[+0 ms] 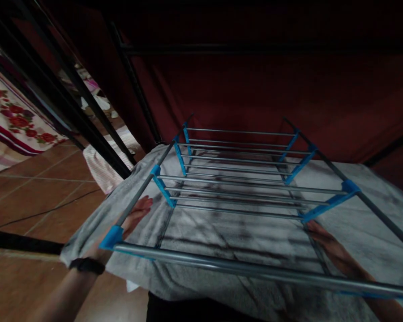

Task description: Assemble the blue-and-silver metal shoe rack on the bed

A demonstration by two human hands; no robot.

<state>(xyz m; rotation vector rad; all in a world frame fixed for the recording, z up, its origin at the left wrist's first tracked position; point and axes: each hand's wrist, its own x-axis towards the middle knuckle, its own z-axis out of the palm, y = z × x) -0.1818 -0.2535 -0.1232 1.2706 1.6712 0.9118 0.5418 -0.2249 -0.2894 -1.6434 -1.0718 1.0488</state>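
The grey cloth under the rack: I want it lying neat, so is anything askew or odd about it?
The grey cloth has dark smudgy patches across its middle, under the metal rack with blue plastic joints. Its near left edge droops, rumpled, over the side beside the left hand. The right hand lies flat on it.

It is dim in here; the maroon fabric wall (255,89) sinks nearly to black up top. Weak light comes from the left, over the tiled floor (36,188). Rack bars (238,192) cast soft shadows on the grey towel (221,237). Edges bend and smear, and everything looks slightly blurred.
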